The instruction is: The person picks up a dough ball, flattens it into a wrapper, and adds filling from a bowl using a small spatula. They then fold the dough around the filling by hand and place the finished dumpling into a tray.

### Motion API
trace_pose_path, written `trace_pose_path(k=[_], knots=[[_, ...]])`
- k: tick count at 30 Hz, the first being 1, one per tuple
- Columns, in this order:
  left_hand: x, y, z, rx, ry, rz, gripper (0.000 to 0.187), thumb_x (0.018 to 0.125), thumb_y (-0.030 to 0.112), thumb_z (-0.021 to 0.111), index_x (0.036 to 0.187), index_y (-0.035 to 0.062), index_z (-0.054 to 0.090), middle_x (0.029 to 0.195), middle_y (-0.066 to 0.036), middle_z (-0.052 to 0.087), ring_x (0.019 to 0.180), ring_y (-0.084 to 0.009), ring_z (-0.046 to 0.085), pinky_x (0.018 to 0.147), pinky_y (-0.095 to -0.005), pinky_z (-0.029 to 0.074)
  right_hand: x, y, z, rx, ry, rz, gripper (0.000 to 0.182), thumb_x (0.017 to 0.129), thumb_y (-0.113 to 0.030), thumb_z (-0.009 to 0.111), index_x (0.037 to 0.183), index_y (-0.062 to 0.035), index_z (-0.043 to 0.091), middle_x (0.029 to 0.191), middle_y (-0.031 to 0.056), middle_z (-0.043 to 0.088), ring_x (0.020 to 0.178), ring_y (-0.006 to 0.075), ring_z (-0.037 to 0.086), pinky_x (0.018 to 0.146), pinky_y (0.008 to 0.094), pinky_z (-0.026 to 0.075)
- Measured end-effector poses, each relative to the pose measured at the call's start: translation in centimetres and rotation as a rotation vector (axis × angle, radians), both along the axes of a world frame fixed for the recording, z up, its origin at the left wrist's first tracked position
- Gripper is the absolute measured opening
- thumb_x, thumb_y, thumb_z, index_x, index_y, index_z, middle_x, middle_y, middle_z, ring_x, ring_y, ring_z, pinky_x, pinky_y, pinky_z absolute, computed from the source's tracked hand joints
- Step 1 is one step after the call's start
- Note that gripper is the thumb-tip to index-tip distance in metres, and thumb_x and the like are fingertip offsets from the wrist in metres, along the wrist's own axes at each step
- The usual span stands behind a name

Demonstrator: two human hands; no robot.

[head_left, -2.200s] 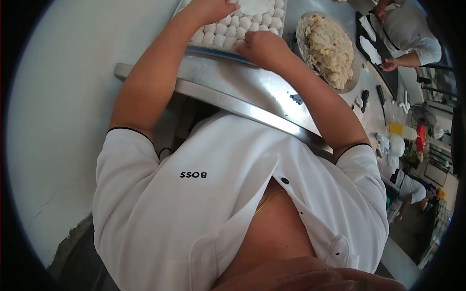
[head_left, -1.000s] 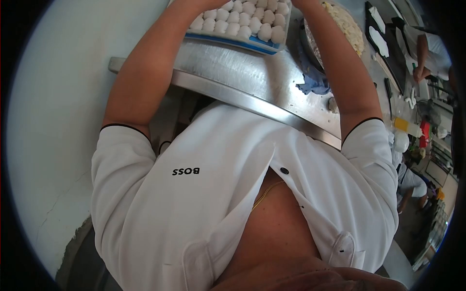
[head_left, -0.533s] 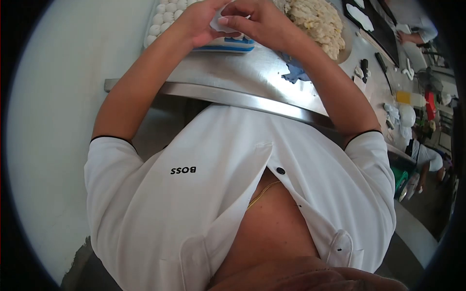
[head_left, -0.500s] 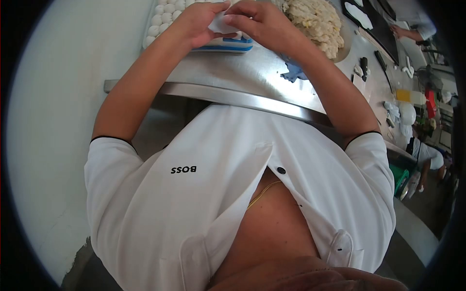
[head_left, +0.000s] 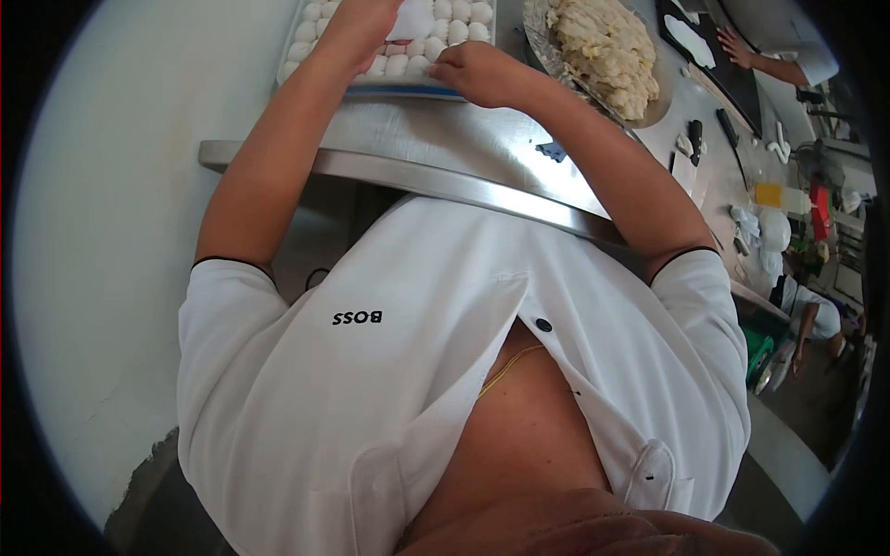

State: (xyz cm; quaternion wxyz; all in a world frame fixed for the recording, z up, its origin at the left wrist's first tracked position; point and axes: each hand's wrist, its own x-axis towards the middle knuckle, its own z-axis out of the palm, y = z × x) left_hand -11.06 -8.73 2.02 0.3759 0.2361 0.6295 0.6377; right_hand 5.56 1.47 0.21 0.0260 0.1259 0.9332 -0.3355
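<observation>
Left hand (head_left: 357, 28) over tray (head_left: 408, 90) of dough balls (head_left: 436, 44), white wrapper (head_left: 411, 17) at fingertips; pinch or rest, cannot tell. Judgement: keep wrapper flat, grip light so it won't tear. Right hand (head_left: 477, 72) curled, knuckles up, fingertips on near row of balls; closure unclear. Filling bowl (head_left: 607, 46) just right.

We see white round dough balls (head_left: 436, 46) in a white-and-blue plastic tray (head_left: 408, 90), pale yellow crumbly filling (head_left: 604, 51), a shiny grey steel worktop (head_left: 445, 148)
</observation>
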Motion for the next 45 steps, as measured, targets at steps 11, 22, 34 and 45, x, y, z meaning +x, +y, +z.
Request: trace_pose_path(k=[11, 22, 34, 45], knots=[[-1.0, 0.4, -1.3, -0.151, -0.230, -0.041, 0.027, 0.097, 0.018, 0.055, 0.110, -0.0051, 0.060, 0.094, -0.017, 0.067, 0.080, -0.0313, 0.067, 0.057, -0.0501, 0.053, -1.1, 0.5, 0.0, 0.029, -0.103, 0.052, 0.050, 0.099, -0.042, 0.052, 0.091, 0.0049, 0.067, 0.080, 0.0248, 0.065, 0.076, 0.0383, 0.062, 0.078, 0.0438, 0.049], [-0.5, 0.0, -0.5, -0.260, -0.207, -0.076, 0.025, 0.098, 0.020, 0.053, 0.109, -0.0012, 0.061, 0.092, -0.016, 0.067, 0.076, -0.0315, 0.067, 0.050, -0.0497, 0.051, -1.0, 0.0, -0.3, 0.160, -0.081, 0.013, 0.042, 0.098, -0.036, 0.051, 0.099, 0.0028, 0.067, 0.090, 0.0265, 0.067, 0.088, 0.0432, 0.064, 0.084, 0.0478, 0.049], [-1.1, 0.1, -1.8, -0.189, -0.180, -0.125, 0.027, 0.097, 0.020, 0.056, 0.106, -0.0046, 0.062, 0.091, -0.016, 0.066, 0.074, -0.0307, 0.066, 0.050, -0.0486, 0.050, -1.0, 0.0, -0.7, 0.250, -0.096, 0.020, 0.038, 0.097, -0.033, 0.052, 0.102, 0.0012, 0.067, 0.097, 0.0253, 0.068, 0.093, 0.0418, 0.065, 0.087, 0.0477, 0.049], [-1.5, -0.3, 1.2, -0.022, -0.111, -0.021, 0.030, 0.096, 0.021, 0.056, 0.113, -0.0048, 0.059, 0.099, -0.017, 0.066, 0.085, -0.0281, 0.068, 0.060, -0.0502, 0.056, 0.3, -3.2, 1.9, 0.327, -0.243, 0.058, 0.049, 0.098, -0.046, 0.052, 0.097, 0.0010, 0.068, 0.093, 0.0242, 0.068, 0.093, 0.0400, 0.066, 0.085, 0.0475, 0.051]])
